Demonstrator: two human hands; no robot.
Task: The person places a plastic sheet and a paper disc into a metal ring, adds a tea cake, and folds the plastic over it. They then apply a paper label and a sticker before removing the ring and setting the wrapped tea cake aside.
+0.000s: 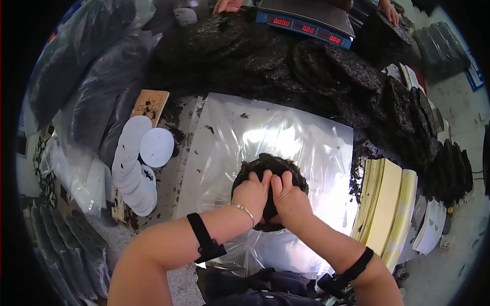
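A round, dark cake of dried seaweed (pixel 240 179) lies on the clear plastic sheets in front of me. My left hand (pixel 251 195), with a bracelet at the wrist, has its fingers curled onto the middle of the cake. Close beside it, my right hand (pixel 292 200) grips the same cake with bent fingers. The knuckles of the two hands nearly touch, and the fingertips are partly hidden. Under the cake, the stack of clear plastic sheets (pixel 224 127) is shiny, with a few dark crumbs on it.
Piles of dark seaweed cakes (pixel 337 64) line the far side below a digital scale (pixel 306 23). White paper discs (pixel 133 168) are stacked at left, near plastic-bagged dark bundles (pixel 97 86). Yellow paper stacks (pixel 380 199) stand at right. Another person's hand (pixel 390 13) touches a pile.
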